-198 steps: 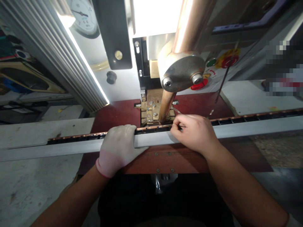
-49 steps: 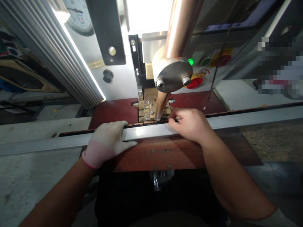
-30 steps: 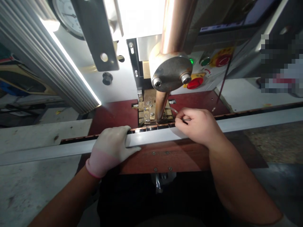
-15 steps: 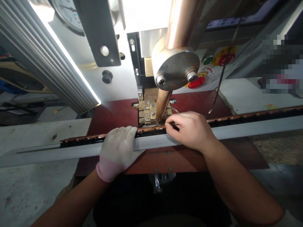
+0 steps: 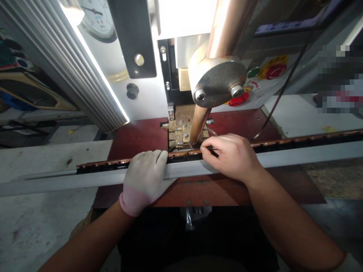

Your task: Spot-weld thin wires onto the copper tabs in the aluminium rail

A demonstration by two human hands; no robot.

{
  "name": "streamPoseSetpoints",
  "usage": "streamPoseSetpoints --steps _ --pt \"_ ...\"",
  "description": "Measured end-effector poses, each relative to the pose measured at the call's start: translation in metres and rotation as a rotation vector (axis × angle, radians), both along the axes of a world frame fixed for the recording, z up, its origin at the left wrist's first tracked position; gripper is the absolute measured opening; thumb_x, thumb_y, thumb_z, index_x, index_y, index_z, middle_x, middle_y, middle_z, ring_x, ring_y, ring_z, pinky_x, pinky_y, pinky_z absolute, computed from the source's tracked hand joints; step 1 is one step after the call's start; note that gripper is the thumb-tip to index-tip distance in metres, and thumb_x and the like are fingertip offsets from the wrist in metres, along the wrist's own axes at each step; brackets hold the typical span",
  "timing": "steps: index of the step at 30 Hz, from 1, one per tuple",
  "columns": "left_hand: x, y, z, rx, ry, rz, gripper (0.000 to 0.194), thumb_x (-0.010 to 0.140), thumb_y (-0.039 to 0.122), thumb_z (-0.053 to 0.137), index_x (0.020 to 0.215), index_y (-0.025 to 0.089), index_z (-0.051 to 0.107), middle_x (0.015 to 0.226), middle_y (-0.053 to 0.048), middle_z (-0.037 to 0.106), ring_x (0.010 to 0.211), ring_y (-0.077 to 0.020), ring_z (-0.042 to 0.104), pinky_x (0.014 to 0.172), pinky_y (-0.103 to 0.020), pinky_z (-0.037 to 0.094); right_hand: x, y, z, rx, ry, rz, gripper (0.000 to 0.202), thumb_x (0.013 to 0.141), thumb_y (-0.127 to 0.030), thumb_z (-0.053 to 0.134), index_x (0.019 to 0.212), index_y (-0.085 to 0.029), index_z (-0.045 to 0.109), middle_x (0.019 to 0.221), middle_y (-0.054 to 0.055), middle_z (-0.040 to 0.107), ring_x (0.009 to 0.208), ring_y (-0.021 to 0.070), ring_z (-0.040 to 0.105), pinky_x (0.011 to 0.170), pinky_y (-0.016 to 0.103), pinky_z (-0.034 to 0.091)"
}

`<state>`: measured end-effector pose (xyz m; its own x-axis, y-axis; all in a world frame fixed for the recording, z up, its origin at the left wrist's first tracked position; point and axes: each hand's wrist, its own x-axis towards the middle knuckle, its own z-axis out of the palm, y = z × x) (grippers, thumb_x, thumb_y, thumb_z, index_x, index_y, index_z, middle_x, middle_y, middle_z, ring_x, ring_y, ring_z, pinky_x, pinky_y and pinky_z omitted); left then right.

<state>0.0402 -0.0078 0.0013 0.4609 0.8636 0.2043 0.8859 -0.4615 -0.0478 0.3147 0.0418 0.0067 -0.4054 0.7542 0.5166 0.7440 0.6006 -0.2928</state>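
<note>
My left hand (image 5: 146, 177), in a white glove with a pink cuff, is wrapped over a long grey metal rail (image 5: 187, 169) lying across the front of the machine. A copper-edged strip with black pieces (image 5: 102, 166) runs along the rail's far side. My bare right hand (image 5: 231, 156) rests by the rail, thumb and forefinger pinched on a thin metal rod (image 5: 279, 99). The rod's near end reaches the strip just below the copper electrode (image 5: 200, 124); its long tail slants up to the right. Behind the strip sits a brass block (image 5: 181, 130) with screws and thin tubes.
A steel clamp (image 5: 219, 83) with two bolts holds the electrode overhead. Red and green buttons (image 5: 253, 72) are at its right, a pressure gauge (image 5: 99, 17) and ribbed metal column (image 5: 82, 75) at the left. A dark red board (image 5: 136, 136) lies beneath the rail.
The whole view has shifted slightly, so things appear farther right. Both hands keep nearly the same place on the rail and rod. The rod's far end leans more to the right.
</note>
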Motion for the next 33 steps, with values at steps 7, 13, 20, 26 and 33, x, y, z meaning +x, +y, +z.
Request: streamPoseSetpoints --steps 7,13,20,26,33 --pt "0.01 -0.002 0.002 -0.01 0.032 -0.031 0.057 0.098 0.052 0.063 0.144 0.018 0.059 0.122 -0.016 0.073 0.104 -0.0357 0.068 0.088 -0.052 0.051 -0.002 -0.002 0.001 -0.021 -0.063 -0.021 0.02 0.095 -0.025 0.058 0.083 -0.023 0.074 0.072 0.001 0.076 0.065 0.0188 0.068 0.075 0.034 0.047" --pt "0.018 -0.005 0.004 -0.026 0.067 0.0 0.059 0.096 0.05 0.066 0.148 0.023 0.06 0.116 -0.015 0.071 0.099 -0.0365 0.065 0.083 -0.053 0.05 -0.002 -0.003 0.0 -0.022 -0.084 -0.028 0.019 0.094 -0.024 0.059 0.083 -0.023 0.075 0.073 0.001 0.076 0.068 0.0195 0.07 0.075 0.034 0.046" --pt "0.03 -0.004 0.008 -0.061 0.041 -0.003 0.059 0.094 0.047 0.069 0.148 0.024 0.058 0.122 -0.014 0.071 0.104 -0.036 0.066 0.087 -0.052 0.05 -0.002 -0.003 0.0 -0.025 -0.084 -0.031 0.018 0.09 -0.021 0.058 0.077 -0.023 0.071 0.073 0.002 0.076 0.068 0.0201 0.069 0.073 0.034 0.045" --pt "0.031 0.001 0.009 -0.061 0.06 0.005 0.058 0.096 0.05 0.069 0.146 0.023 0.059 0.118 -0.014 0.073 0.103 -0.0357 0.068 0.086 -0.052 0.051 0.0 -0.002 0.0 -0.017 -0.075 -0.092 0.015 0.084 -0.021 0.059 0.071 -0.024 0.065 0.068 0.001 0.072 0.064 0.0192 0.064 0.068 0.033 0.041" --pt "-0.001 0.004 0.013 -0.005 -0.032 -0.01 0.065 0.096 0.07 0.061 0.129 0.014 0.066 0.113 -0.017 0.077 0.097 -0.0367 0.073 0.086 -0.052 0.054 -0.001 0.002 -0.001 -0.016 -0.082 -0.131 0.015 0.083 -0.021 0.059 0.07 -0.023 0.067 0.069 0.001 0.073 0.063 0.0186 0.064 0.067 0.033 0.041"
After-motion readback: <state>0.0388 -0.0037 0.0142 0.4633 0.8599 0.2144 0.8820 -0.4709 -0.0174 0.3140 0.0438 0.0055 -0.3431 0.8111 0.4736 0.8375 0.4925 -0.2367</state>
